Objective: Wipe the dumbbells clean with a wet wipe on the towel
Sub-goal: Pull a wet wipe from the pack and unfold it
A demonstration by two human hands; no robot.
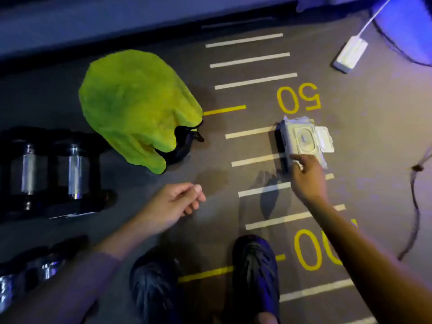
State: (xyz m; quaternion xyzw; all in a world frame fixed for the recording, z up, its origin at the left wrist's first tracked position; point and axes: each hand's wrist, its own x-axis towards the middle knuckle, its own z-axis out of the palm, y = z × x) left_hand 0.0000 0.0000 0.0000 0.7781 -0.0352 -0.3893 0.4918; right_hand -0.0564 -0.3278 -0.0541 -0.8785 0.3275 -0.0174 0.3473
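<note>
A lime-green towel point(135, 106) lies bunched on the dark floor, draped over a black object. Two black dumbbells with chrome handles point(50, 170) stand side by side at the left. More dumbbells point(35, 274) sit at the lower left. A white wet-wipe pack point(304, 139) lies on the floor at the right with its lid flipped open. My right hand point(306, 178) reaches to the pack's near edge, fingers touching it. My left hand point(180, 202) hovers over the floor in the middle, fingers loosely curled, holding nothing.
The floor carries white ruler lines and yellow numbers, "50" point(299, 97). A white power adapter point(350, 53) with its cable lies at the back right. A dark cord point(416, 202) runs along the right. My two dark shoes point(254, 272) are at the bottom.
</note>
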